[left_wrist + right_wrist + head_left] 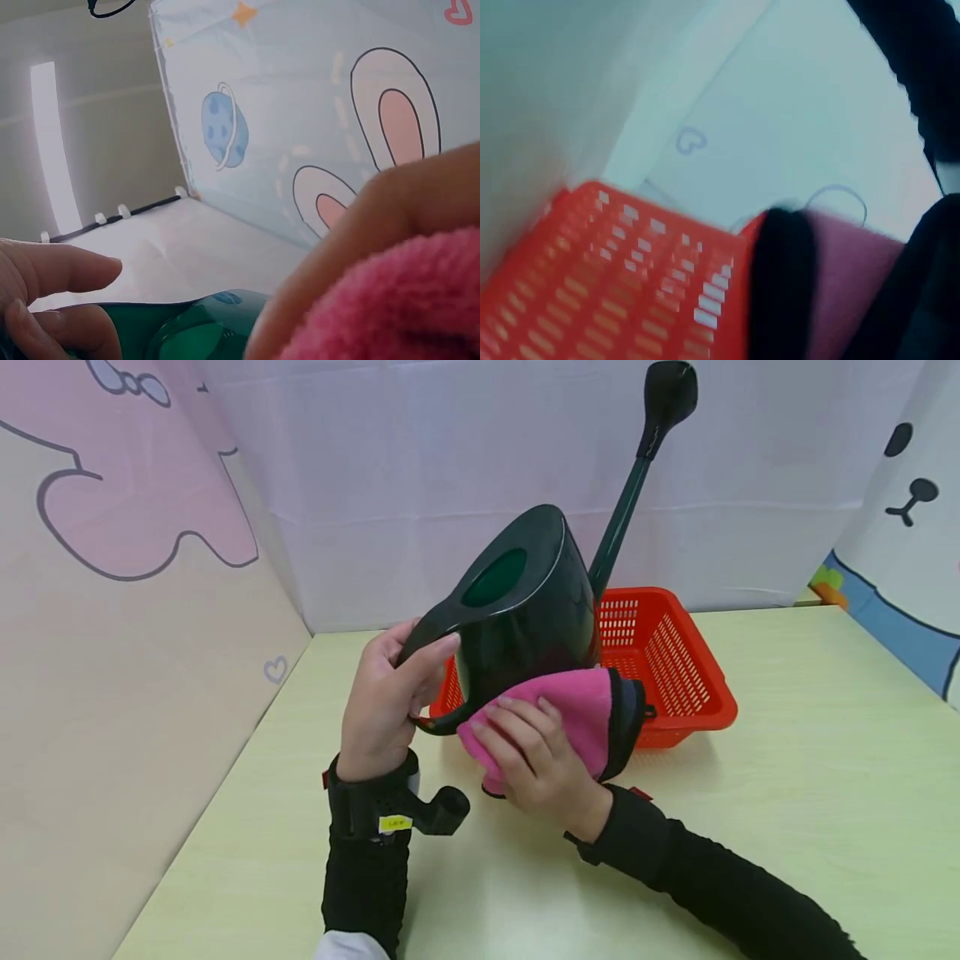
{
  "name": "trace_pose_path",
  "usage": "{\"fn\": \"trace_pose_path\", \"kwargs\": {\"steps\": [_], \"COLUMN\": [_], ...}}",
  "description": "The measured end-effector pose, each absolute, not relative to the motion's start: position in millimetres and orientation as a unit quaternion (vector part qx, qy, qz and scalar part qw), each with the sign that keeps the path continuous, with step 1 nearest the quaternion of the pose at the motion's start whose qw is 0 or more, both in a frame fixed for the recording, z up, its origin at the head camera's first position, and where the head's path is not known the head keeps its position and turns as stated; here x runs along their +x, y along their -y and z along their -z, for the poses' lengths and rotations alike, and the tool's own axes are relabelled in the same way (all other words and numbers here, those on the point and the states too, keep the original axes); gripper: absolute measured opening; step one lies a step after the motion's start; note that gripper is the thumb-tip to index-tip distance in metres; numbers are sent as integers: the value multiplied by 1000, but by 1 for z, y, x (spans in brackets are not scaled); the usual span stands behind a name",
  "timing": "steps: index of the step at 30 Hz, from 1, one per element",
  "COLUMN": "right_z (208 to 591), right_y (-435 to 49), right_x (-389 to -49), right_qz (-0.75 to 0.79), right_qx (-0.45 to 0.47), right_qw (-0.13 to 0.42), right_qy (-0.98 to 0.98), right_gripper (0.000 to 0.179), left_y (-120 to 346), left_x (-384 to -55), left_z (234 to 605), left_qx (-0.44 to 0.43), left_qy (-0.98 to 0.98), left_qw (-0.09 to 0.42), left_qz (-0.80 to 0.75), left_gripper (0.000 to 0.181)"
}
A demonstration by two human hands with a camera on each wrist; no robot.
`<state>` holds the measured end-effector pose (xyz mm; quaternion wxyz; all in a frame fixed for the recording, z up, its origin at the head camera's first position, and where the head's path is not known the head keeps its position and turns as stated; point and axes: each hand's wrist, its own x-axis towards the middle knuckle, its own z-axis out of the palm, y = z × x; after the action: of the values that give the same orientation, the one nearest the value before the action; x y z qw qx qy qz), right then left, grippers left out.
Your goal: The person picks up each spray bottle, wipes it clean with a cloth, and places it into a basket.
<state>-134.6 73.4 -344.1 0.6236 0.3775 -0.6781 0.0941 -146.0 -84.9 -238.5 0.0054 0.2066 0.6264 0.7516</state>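
Observation:
A dark green watering can (pixel 525 618) is held up and tilted over the table, its long spout rising to the right. My left hand (pixel 390 693) grips its handle, fingers and thumb curled round it. A pink cloth (pixel 577 702) with a black edge lies against the lower side of the can. My right hand (pixel 532 756) holds this cloth with bent fingers, pressing it to the can near the base of the handle. In the left wrist view the fluffy pink cloth (pixel 405 300) and part of the green can (pixel 187 334) show close up.
Behind the can, a red plastic basket (pixel 675 668) with slotted walls stands on the pale table (pixel 810 793), partly hidden by can and cloth. A white curtain (pixel 450 460) hangs along the back edge. A printed wall panel (pixel 150 693) borders the left side.

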Motion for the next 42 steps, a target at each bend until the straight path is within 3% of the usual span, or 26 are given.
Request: {"fn": "trace_pose_path", "kwargs": {"steps": [6, 10, 18, 21, 24, 30, 34, 38, 42], "right_z": [352, 351, 343, 334, 323, 304, 295, 287, 280], "right_y": [-68, -70, -74, -77, -85, -112, -134, -153, -165], "right_x": [-128, -130, -144, -149, -153, -156, -163, -168, -169], "right_qz": [10, 23, -206, -331, -463, -688, -752, -774, -785], "right_qx": [418, 430, 348, 291, 230, 123, 51, 29, 53], "right_qw": [573, 576, 680, 682, 649, 498, 420, 394, 416], "right_qy": [704, 695, 612, 584, 558, 513, 506, 495, 457], "right_gripper": [22, 21, 22, 24, 27, 17, 14, 11, 10], "left_y": [81, 82, 85, 87, 89, 92, 93, 92, 85], "left_x": [-149, -149, -146, -145, -144, -142, -141, -143, -150], "left_z": [239, 239, 240, 240, 239, 239, 240, 241, 241], "left_qx": [201, 202, 209, 206, 203, 215, 226, 234, 228], "left_qy": [-640, -645, -634, -630, -625, -618, -610, -603, -596], "left_qw": [18, 25, 32, 32, 34, 40, 52, 57, 58], "left_qz": [-741, -737, -744, -748, -754, -755, -758, -760, -768], "left_gripper": [6, 8, 9, 8, 7, 5, 5, 3, 9]}}
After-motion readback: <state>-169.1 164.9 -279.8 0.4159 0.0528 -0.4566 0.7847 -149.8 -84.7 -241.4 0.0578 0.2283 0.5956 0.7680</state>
